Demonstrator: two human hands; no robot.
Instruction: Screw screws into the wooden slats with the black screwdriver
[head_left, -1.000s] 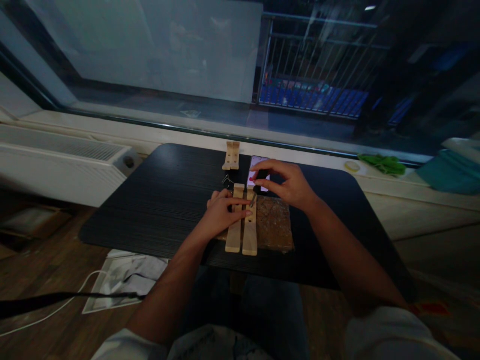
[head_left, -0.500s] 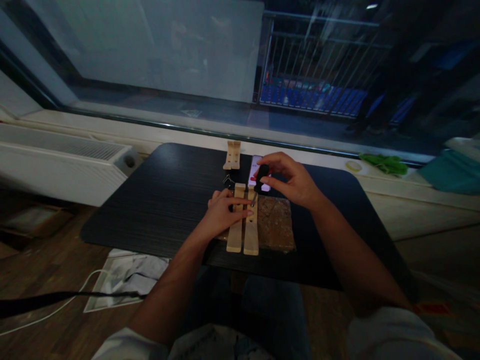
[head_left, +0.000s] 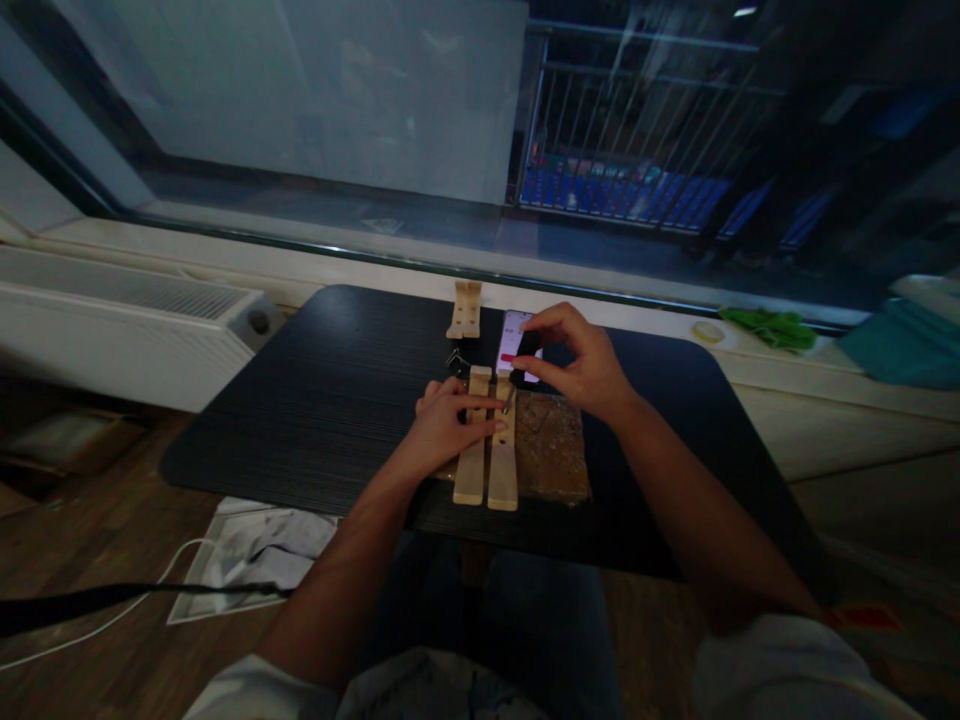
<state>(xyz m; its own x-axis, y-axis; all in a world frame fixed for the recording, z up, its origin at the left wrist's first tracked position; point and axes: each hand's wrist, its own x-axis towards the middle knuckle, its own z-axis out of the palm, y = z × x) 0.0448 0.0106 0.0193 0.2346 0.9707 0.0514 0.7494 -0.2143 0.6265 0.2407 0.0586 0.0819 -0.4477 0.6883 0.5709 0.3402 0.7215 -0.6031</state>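
Note:
My right hand [head_left: 581,360] pinches the black handle of a screwdriver [head_left: 528,346]. Its metal shaft slants down to the right-hand pale wooden piece [head_left: 502,478]. A second, similar wooden piece [head_left: 469,475] lies parallel on the left. My left hand [head_left: 442,425] reaches across that one, index finger and thumb stretched out and apart. Their tips rest on the right-hand piece, close around the screwdriver tip; whether a screw is there is too small to tell. Both pieces lie across a brown, wrapped-looking block [head_left: 553,450], partly covered by them and my left hand.
The dark table [head_left: 300,400] stands against the windowsill. Behind the work lie a lit phone [head_left: 510,335], small dark metal parts [head_left: 456,361] and another pale wooden part [head_left: 465,310] with holes. A radiator [head_left: 135,320] is at left; green leaves [head_left: 769,328] lie on the sill.
My right hand has turned slightly on the screwdriver handle, its fingers shifting a little. The left hand and the wooden pieces stay where they were.

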